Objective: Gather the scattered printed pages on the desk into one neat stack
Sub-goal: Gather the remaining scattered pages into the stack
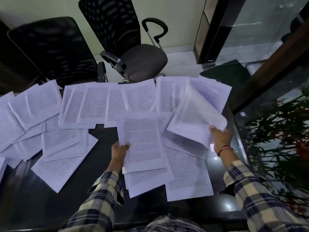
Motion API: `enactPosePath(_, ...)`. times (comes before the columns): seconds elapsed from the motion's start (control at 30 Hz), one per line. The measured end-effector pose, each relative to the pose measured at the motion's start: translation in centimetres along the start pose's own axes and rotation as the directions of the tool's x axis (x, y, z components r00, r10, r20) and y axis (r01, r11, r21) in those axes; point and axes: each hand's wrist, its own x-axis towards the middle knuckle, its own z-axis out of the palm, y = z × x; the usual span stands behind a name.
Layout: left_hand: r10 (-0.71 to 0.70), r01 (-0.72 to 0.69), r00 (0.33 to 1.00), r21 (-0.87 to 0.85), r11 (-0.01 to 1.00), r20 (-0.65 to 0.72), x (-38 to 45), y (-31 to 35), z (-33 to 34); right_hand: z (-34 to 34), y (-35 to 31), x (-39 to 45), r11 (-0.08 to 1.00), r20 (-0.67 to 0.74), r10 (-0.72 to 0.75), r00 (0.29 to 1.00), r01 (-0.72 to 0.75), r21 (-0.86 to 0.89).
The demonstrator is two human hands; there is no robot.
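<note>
Fingers of the left hand (pixel 119 149) pinch one white printed page (pixel 142 141); the right hand (pixel 221 138) grips a lifted curling sheet (pixel 195 118); most scattered pages (pixel 50 118) across the dark desk (pixel 103 136) remain ungathered.

desk (pixel 103 136): 1 | office chairs: 2, upper left (pixel 50 47) and upper centre (pixel 127 47) | hands: 2, left (pixel 119 150), right (pixel 221 137) | printed pages (pixel 93 104): well over twenty, overlapping, exact count unclear | plant (pixel 275 139): 1, right edge

Printed pages (pixel 93 104) lay spread across the desk (pixel 103 136), overlapping from left edge to right. Two chairs (pixel 133 52) stood behind it, and a plant (pixel 275 131) to its right.
</note>
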Motion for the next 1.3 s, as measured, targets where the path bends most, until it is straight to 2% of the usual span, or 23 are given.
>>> enactPosePath(0.1, -0.011, 0.011, 1.000, -0.004, 1.000, 0.026, -0.1, -0.5, 1.3, -1.6, 0.0, 1.3, 0.998, 0.041, 0.051, 0.998, -0.053, 0.035)
enactPosePath(0.23, -0.044, 0.048, 0.990, -0.027, 0.998, 0.137, -0.7, -0.9, 4.4, -1.2, 1.7, 0.3, 0.988, 0.233, 0.129, 0.964, -0.103, -0.118)
enactPosePath(0.43, -0.025, 0.032, 0.966, -0.024, 0.999, 0.256, -1.2, 0.4, 7.8, -0.7, 3.2, -3.8, 0.948, 0.526, 0.163, 0.835, 0.014, -0.317)
enactPosePath(0.57, 0.004, 0.007, 0.962, -0.042, 0.999, 0.273, 0.0, 1.7, 7.1, -1.0, 2.9, -4.7, 0.934, 0.620, 0.180, 0.764, 0.065, -0.352)
enactPosePath(0.67, -0.023, 0.070, 0.936, -0.121, 0.990, 0.351, 0.6, 2.4, 6.6, -0.7, 3.4, -4.4, 0.914, 0.671, 0.210, 0.711, 0.101, -0.393)
enactPosePath(0.77, -0.035, 0.042, 0.893, -0.006, 0.999, 0.448, 0.4, 2.3, 7.1, 0.4, 4.1, -4.6, 0.848, 0.702, 0.267, 0.660, 0.186, -0.497)
enactPosePath(0.83, -0.050, -0.002, 0.901, 0.121, 0.993, 0.431, 0.6, 1.3, 7.7, 1.1, 4.5, -4.6, 0.776, 0.724, 0.325, 0.608, 0.267, -0.572)
enactPosePath(0.87, -0.061, -0.011, 0.910, 0.173, 0.985, 0.410, 0.7, 0.6, 7.8, 1.4, 4.5, -4.6, 0.736, 0.719, 0.320, 0.618, 0.316, -0.599)
enactPosePath(0.9, -0.084, 0.003, 0.918, 0.204, 0.979, 0.387, 0.9, 0.0, 7.8, 1.5, 4.4, -4.3, 0.715, 0.695, 0.265, 0.668, 0.347, -0.606)
enactPosePath(0.97, -0.152, 0.097, 0.925, 0.168, 0.981, 0.349, 1.2, -0.6, 7.0, 1.3, 4.8, -2.6, 0.707, 0.507, 0.038, 0.861, 0.335, -0.623)
enactPosePath(1.0, -0.175, 0.142, 0.920, 0.117, 0.983, 0.351, 1.2, -0.6, 6.4, 0.9, 4.8, -1.7, 0.691, 0.377, -0.073, 0.923, 0.319, -0.649)
enactPosePath(1.03, -0.191, 0.181, 0.913, 0.061, 0.982, 0.361, 1.3, -0.5, 5.6, 0.6, 5.0, -0.6, 0.639, 0.292, -0.138, 0.946, 0.310, -0.704)
enactPosePath(1.07, -0.194, 0.206, 0.904, 0.008, 0.978, 0.381, 1.5, -0.4, 4.8, 0.4, 4.7, 0.2, 0.560, 0.238, -0.107, 0.965, 0.257, -0.788)
enactPosePath(1.13, -0.175, 0.234, 0.889, -0.090, 0.968, 0.423, 1.9, -0.3, 3.0, -0.1, 4.8, 1.0, 0.427, 0.191, 0.062, 0.980, 0.147, -0.892)
enactPosePath(1.2, -0.163, 0.254, 0.897, -0.176, 0.951, 0.411, 2.1, 0.1, 1.6, 0.1, 5.2, 0.7, 0.337, 0.223, 0.172, 0.960, 0.155, -0.929)
enactPosePath(1.3, -0.136, 0.252, 0.912, -0.268, 0.930, 0.386, 2.7, 0.9, 0.6, 1.1, 6.4, -0.7, 0.271, 0.307, 0.192, 0.932, 0.250, -0.929)
